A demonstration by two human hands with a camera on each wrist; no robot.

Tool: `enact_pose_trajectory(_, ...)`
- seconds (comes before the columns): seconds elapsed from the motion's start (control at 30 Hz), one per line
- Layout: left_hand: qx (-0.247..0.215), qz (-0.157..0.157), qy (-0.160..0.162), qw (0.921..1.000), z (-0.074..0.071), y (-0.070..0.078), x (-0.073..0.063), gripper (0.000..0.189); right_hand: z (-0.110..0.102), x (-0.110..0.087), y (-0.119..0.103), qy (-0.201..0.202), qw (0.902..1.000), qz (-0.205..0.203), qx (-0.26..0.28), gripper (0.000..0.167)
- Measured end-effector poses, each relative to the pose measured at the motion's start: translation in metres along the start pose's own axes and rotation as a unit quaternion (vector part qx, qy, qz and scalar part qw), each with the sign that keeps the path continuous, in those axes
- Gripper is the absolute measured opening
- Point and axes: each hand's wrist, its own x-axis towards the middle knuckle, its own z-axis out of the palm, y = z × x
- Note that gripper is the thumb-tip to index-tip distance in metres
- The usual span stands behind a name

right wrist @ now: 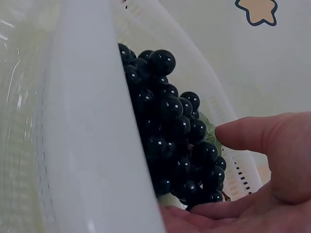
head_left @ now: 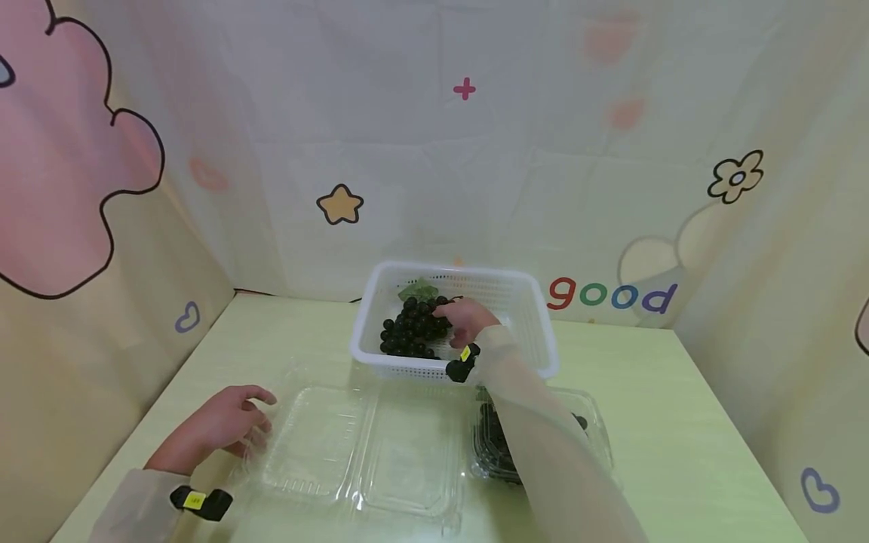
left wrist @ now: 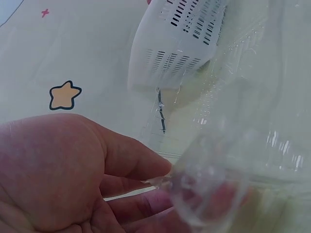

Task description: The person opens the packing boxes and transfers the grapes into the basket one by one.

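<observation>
A bunch of dark grapes (head_left: 410,328) with a green leaf (head_left: 417,291) lies in the white perforated basket (head_left: 366,332). My right hand (head_left: 468,323) reaches over the front rim to the right side of this bunch. In the right wrist view, the thumb (right wrist: 238,133) is stretched out by the leaf and the fingers lie low against the grapes (right wrist: 170,107); the basket wall hides part of the bunch. An unfolded clear plastic clamshell box (head_left: 410,467) lies on the table. At its left edge, my left hand (head_left: 220,418) pinches the thin plastic between thumb and fingers.
To the right of the unfolded box stands another clear box (head_left: 600,434) with dark grapes inside, partly covered by my right forearm. Behind the basket hangs a printed curtain (head_left: 475,188), which also encloses both sides of the pale green table (head_left: 686,437).
</observation>
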Motion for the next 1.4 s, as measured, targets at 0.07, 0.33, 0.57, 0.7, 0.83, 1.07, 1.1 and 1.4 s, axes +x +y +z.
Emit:
enact_pose_trajectory(0.07, -0.003, -0.001, 0.0, 1.0, 0.0, 0.001, 0.0, 0.037, -0.003, 0.0, 0.003, 0.003, 0.9999, 0.003, 0.014, 0.051)
enact_pose_trajectory(0.33, -0.01, -0.008, -0.006, 0.9999, 0.001, 0.002, -0.001, 0.038, -0.007, -0.011, 0.012, 0.01, 0.9943, 0.0, 0.107, 0.068)
enact_pose_trajectory(0.57, 0.011, -0.005, -0.011, 0.9999, 0.002, 0.002, -0.002, 0.039, -0.019, -0.022, 0.019, -0.016, 0.9923, -0.044, 0.115, 0.059)
enact_pose_trajectory(0.7, 0.035, -0.009, -0.005, 0.9993, 0.001, 0.002, -0.004, 0.038, -0.03, -0.032, 0.021, -0.034, 0.9918, -0.073, 0.1, 0.059)
enact_pose_trajectory(0.83, 0.046, -0.01, 0.001, 0.9989, 0.0, 0.004, -0.007, 0.038, -0.041, -0.045, 0.024, -0.039, 0.9912, -0.094, 0.084, 0.061)
enact_pose_trajectory(1.07, 0.06, 0.007, 0.015, 0.9981, -0.003, 0.011, -0.011, 0.043, -0.055, -0.061, 0.031, -0.03, 0.9919, -0.109, 0.058, 0.059)
enact_pose_trajectory(1.1, 0.066, 0.011, 0.018, 0.9976, -0.003, 0.012, -0.011, 0.043, -0.057, -0.063, 0.032, -0.03, 0.9917, -0.113, 0.053, 0.059)
enact_pose_trajectory(1.4, 0.163, 0.055, 0.063, 0.9831, 0.003, 0.024, -0.009, 0.054, -0.072, -0.087, 0.048, -0.035, 0.9896, -0.132, 0.046, 0.062)
